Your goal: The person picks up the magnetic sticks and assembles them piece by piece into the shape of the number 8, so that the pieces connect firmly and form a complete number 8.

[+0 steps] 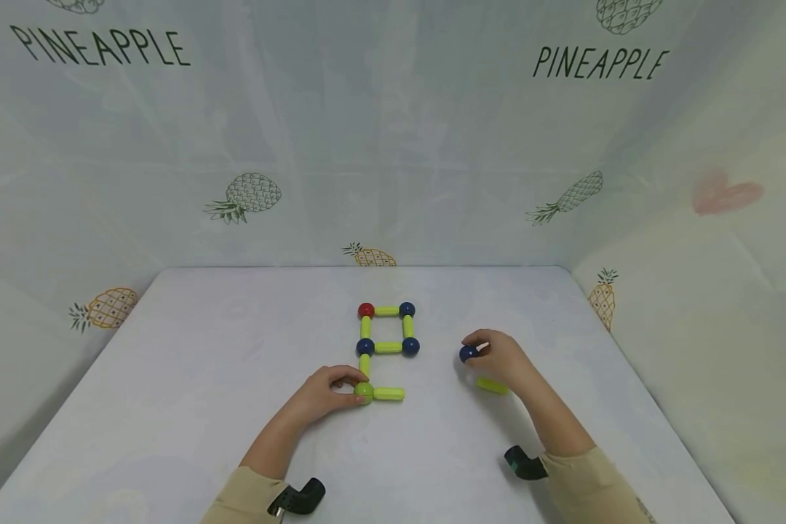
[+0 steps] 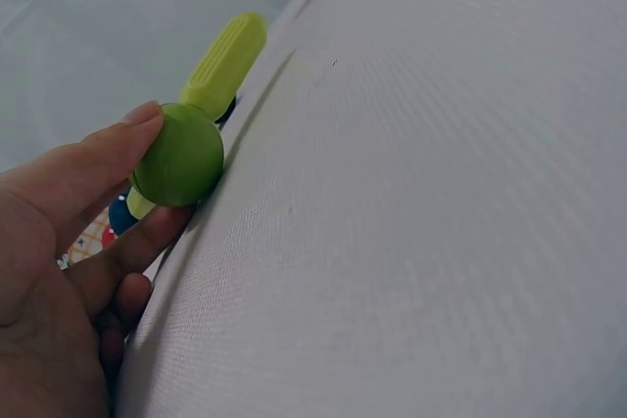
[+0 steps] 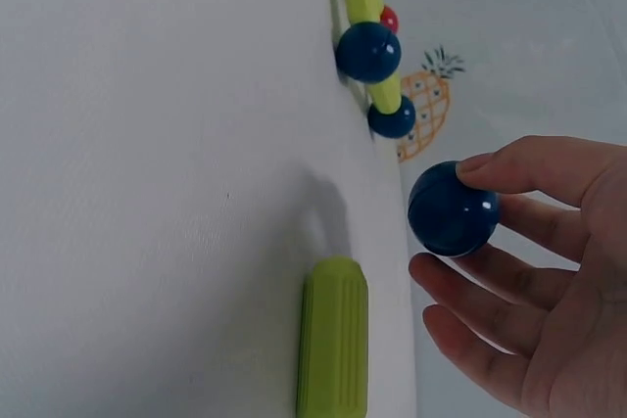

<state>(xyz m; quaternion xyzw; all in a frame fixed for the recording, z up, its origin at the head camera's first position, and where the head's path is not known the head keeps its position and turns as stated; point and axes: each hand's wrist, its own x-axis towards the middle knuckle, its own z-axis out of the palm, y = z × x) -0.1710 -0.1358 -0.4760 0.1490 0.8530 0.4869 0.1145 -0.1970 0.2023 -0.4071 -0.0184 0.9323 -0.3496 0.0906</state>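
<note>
My left hand [image 1: 330,391] pinches the green ball [image 1: 364,394] at the near corner of a ball-and-stick figure on the table. From that ball a lime stick [image 1: 389,394] points right with its far end free. The figure's upper part is a square of lime sticks, with a red ball [image 1: 365,311] and several blue balls [image 1: 410,346] at its corners. Off to the right, my right hand [image 1: 501,356] holds a loose blue ball [image 3: 454,209] between thumb and fingers, above the table. Below that hand lies a loose lime stick [image 3: 335,340].
The white table [image 1: 203,349] stretches out around the figure. Behind it hangs a pale cloth [image 1: 393,145] printed with pineapples. A dark wrist camera [image 1: 300,498] sits by the left sleeve, and another dark camera [image 1: 525,463] by the right sleeve.
</note>
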